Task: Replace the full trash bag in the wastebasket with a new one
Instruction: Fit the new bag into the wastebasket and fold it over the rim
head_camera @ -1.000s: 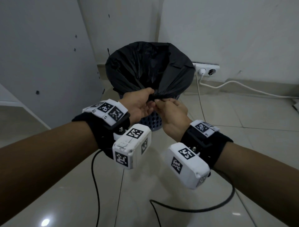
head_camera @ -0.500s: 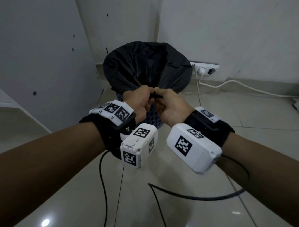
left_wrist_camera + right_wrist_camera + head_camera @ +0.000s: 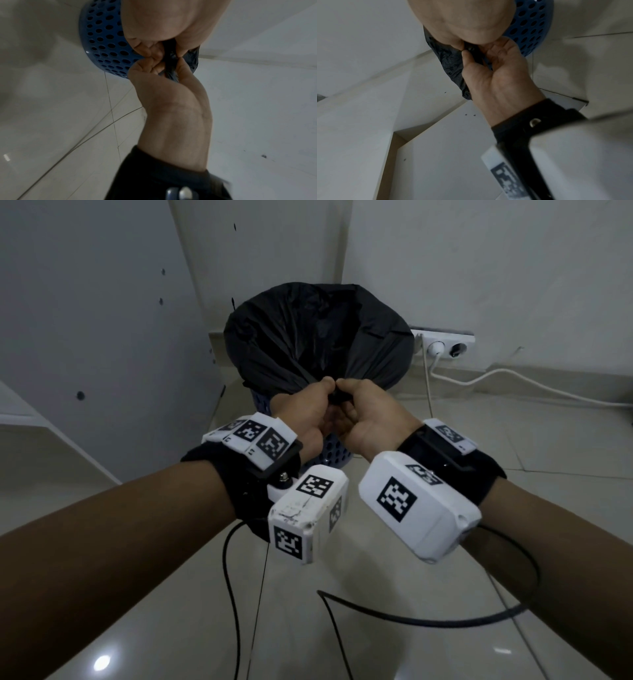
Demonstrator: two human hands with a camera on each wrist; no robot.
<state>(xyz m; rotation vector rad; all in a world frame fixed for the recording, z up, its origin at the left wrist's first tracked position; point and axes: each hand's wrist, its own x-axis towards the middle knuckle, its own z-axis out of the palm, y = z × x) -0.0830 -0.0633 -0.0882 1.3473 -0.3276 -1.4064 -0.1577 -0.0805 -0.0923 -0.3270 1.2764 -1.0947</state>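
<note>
A black trash bag (image 3: 318, 337) lines a blue perforated wastebasket (image 3: 330, 448) that stands on the floor near the wall corner. The bag's near edge is gathered into a twisted bunch over the basket's front rim. My left hand (image 3: 305, 409) and right hand (image 3: 363, 412) meet there, thumbs and fingers pinching the bunched plastic. In the left wrist view the left hand (image 3: 163, 67) grips the dark twist (image 3: 169, 63) beside the wastebasket (image 3: 102, 40). The right wrist view shows my right hand (image 3: 479, 56) pinching the black trash bag (image 3: 448, 60) against the other hand.
A white power strip (image 3: 445, 344) sits at the wall base right of the basket, with a white cable (image 3: 513, 378) running right. Black cables (image 3: 428, 621) loop on the tiled floor below my wrists. A white cabinet panel (image 3: 85, 320) stands on the left.
Both hands have drawn closer together and lifted slightly on the gathered bag edge. The right wrist has rolled so its camera box faces up more.
</note>
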